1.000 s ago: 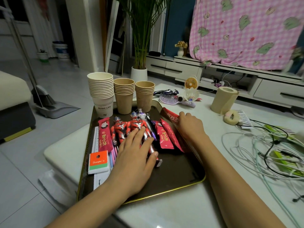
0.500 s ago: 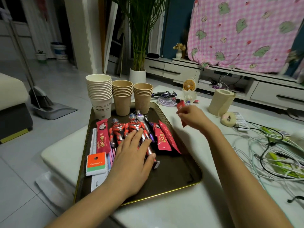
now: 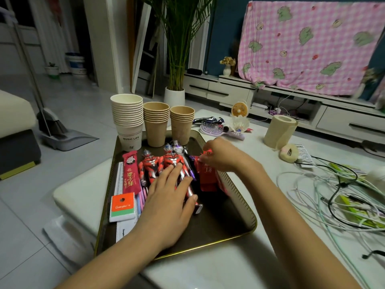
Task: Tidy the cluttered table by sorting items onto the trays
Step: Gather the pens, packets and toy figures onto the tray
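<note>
Left hand (image 3: 168, 197) sat flat on the toy figures (image 3: 152, 165), fingers straight; right hand (image 3: 220, 156) pinched a red packet (image 3: 208, 152) at the tray's (image 3: 218, 222) 1 o'clock.

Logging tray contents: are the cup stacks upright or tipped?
Upright: the cup stacks stand mouth-up at the tray's far end.

Dim living room with pale grey floor tiles (image 3: 83, 105). A low white desk (image 3: 208, 272) fills the foreground. Behind it, a long white cabinet (image 3: 229, 94) with drawers runs along a dark teal wall (image 3: 226, 30). A pink checked blanket (image 3: 312, 44) hangs above the cabinet. A tall palm in a white pot (image 3: 174, 96) stands beside a white pillar (image 3: 102, 38). A small vase of dried flowers (image 3: 227, 65) sits on the cabinet. At the left are a cream sofa edge (image 3: 14, 113), a broom and dustpan (image 3: 62, 136) on the floor, and buckets (image 3: 76, 63) farther back.
</note>
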Demonstrator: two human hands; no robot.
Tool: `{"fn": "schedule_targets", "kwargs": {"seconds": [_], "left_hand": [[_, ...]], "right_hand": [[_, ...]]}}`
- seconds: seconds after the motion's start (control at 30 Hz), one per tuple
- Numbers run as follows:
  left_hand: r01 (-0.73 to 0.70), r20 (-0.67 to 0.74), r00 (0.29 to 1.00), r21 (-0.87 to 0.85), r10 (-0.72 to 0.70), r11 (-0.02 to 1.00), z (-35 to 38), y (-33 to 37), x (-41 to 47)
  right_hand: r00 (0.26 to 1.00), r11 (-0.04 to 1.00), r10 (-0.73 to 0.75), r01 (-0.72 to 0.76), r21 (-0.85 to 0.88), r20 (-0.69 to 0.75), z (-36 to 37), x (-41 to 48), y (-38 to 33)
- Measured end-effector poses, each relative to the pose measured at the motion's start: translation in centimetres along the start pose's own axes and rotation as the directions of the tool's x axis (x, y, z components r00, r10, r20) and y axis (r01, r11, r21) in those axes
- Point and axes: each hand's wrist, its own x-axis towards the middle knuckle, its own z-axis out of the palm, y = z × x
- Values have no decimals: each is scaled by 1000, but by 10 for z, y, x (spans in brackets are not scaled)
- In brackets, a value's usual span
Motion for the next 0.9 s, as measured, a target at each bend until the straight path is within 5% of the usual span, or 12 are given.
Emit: {"fn": "schedule_targets", "kwargs": {"seconds": [0.47, 0.57, 0.73, 0.9], "left_hand": [[25, -4, 1000, 4, -25, 1000, -1, -1, -2], [29, -3, 1000, 10, -29, 1000, -1, -1, -2], [16, -5, 1000, 5, -16, 1000, 0, -1, -1], [7, -11, 1000, 0, -7, 1000, 0, -2, 0]], "right_hand": [[986, 992, -5, -17, 127, 168, 68, 2, 1], [994, 991, -25, 11, 130, 105, 68, -2, -1], [977, 984, -87, 115, 136, -197, 49, -28, -2], [988, 979, -142, 131, 155, 62, 55, -53, 1]]}}
